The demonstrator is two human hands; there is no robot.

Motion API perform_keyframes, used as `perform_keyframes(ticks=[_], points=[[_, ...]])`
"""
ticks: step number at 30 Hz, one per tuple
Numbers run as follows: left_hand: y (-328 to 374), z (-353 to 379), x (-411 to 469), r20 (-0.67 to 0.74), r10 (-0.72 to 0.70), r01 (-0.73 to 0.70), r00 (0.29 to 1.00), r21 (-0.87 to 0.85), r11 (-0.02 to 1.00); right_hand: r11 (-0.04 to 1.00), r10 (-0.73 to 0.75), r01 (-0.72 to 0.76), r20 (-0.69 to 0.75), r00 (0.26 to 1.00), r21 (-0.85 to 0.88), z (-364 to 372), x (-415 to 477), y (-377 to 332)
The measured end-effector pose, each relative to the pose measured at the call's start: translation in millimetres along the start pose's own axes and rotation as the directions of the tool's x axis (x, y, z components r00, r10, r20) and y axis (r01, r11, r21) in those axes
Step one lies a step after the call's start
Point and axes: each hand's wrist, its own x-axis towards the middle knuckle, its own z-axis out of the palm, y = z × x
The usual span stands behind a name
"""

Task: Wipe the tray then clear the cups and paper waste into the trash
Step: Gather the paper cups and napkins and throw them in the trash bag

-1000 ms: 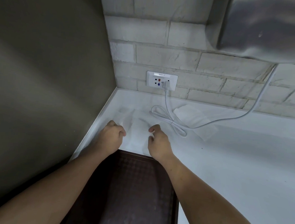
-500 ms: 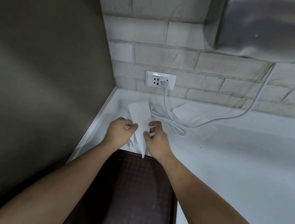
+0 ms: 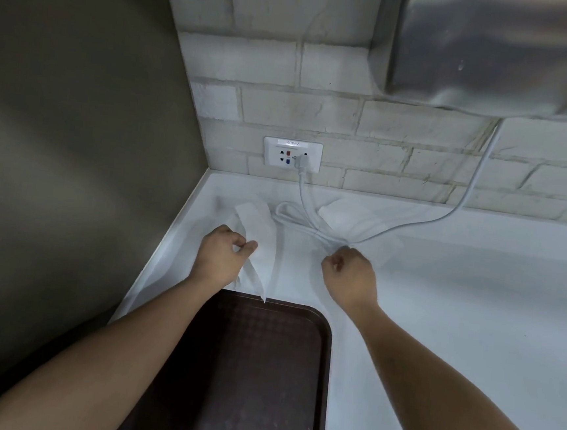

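A dark brown tray [image 3: 326, 355] lies on the white counter [image 3: 472, 317], between my forearms. Just beyond its far edge my left hand [image 3: 220, 259] pinches a white paper towel [image 3: 256, 219]. One end of the towel rises over the counter and the other hangs down to the tray's rim. My right hand [image 3: 350, 277] is curled in a fist to the right. A thin, faint sheet of the same towel seems to stretch across to it. No cups are in view.
A second white paper towel [image 3: 343, 216] lies by the brick wall under a looped white cord [image 3: 292, 215] plugged into a wall outlet [image 3: 292, 154]. A steel appliance [image 3: 495, 51] hangs at the upper right. A dark panel [image 3: 77, 128] closes off the left side.
My hands were close together on the folded towel; they have moved apart, the right one going right, and the towel has spread out between them.
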Motion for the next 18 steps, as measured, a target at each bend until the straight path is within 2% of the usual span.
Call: perform_keyframes(ticks=[3, 7, 9, 18], points=[[6, 6, 0, 0.009, 0.000, 0.000, 1.000, -0.005, 1.000, 0.988, -0.029, 0.016, -0.085, 0.996, -0.156, -18, 11, 22], [14, 13, -1, 0.024, -0.017, 0.017, 1.000, -0.007, 1.000, 0.942, 0.179, -0.173, -0.004, 0.984, -0.286, -31, 31, 37], [17, 18, -1, 0.031, -0.017, 0.017, 0.999, -0.014, 1.000, 0.923, 0.236, -0.216, 0.022, 0.972, -0.319, -36, 40, 42], [22, 32, -2, 0.038, 0.001, 0.000, 0.999, -0.012, 1.000, 0.892, 0.178, -0.113, 0.110, 0.978, -0.437, -35, 67, 53]])
